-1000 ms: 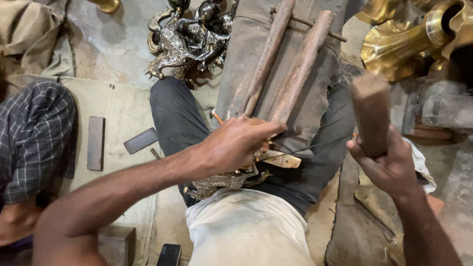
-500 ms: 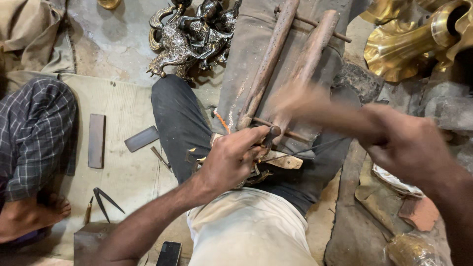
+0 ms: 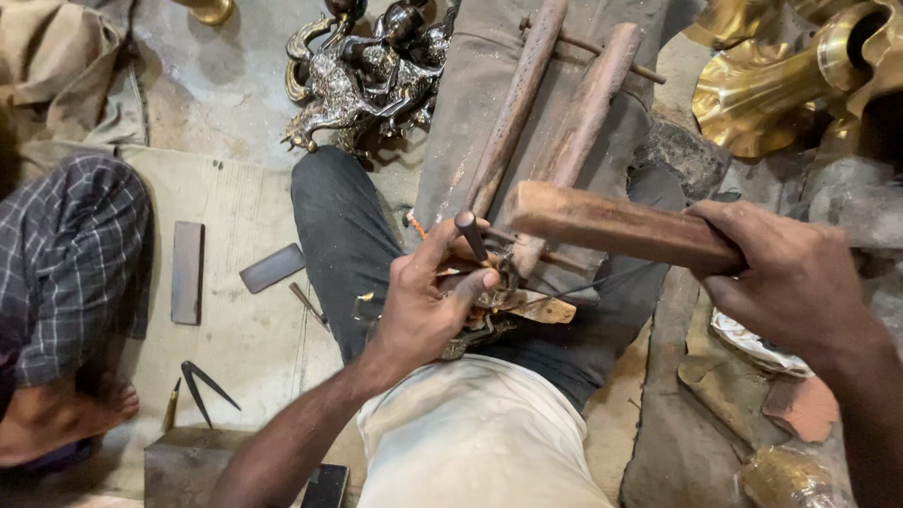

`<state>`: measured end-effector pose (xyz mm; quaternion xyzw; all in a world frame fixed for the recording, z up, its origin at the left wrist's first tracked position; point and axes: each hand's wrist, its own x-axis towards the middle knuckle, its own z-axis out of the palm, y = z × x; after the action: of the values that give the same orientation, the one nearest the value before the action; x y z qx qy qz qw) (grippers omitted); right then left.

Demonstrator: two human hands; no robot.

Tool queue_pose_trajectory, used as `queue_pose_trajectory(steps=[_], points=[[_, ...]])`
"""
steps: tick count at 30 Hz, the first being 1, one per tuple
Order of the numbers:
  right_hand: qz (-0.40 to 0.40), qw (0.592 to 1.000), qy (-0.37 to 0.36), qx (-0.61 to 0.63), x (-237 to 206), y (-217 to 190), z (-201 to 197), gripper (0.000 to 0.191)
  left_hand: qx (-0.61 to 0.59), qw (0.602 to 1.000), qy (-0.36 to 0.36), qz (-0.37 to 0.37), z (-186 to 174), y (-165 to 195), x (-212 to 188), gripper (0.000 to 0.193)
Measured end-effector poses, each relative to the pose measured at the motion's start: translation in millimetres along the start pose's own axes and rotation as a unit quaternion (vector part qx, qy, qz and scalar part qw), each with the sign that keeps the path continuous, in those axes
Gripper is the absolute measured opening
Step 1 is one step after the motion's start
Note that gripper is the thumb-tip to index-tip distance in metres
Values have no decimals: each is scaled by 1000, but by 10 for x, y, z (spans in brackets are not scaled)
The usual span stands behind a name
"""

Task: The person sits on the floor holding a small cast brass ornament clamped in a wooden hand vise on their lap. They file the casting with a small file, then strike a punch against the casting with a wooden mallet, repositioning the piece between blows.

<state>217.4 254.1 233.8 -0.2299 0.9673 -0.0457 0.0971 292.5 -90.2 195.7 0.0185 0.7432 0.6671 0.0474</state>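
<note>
Swung down since half a second ago, the wooden mallet (image 3: 611,224) now lies level, its head just over the punch (image 3: 470,235). Right hand (image 3: 790,277) is clamped round the mallet's handle end. Left hand (image 3: 428,301) pinches the thin metal punch upright on a small brass piece (image 3: 513,303) on the lap. That mallet looks stiff and weighty, best gripped far back; the punch looks slim, likely slippery.

Dark trousers (image 3: 343,235), pale shirt (image 3: 470,437) (arms bare).
</note>
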Motion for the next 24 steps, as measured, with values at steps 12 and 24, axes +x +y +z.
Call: queue_pose_trajectory(steps=[12,24], points=[[-65,975,211,16,20,-54,122,48,135,987,-35,77,156,-22,-62,38],[-33,940,211,266,121,-66,100,40,147,984,-44,94,215,-2,-60,43]])
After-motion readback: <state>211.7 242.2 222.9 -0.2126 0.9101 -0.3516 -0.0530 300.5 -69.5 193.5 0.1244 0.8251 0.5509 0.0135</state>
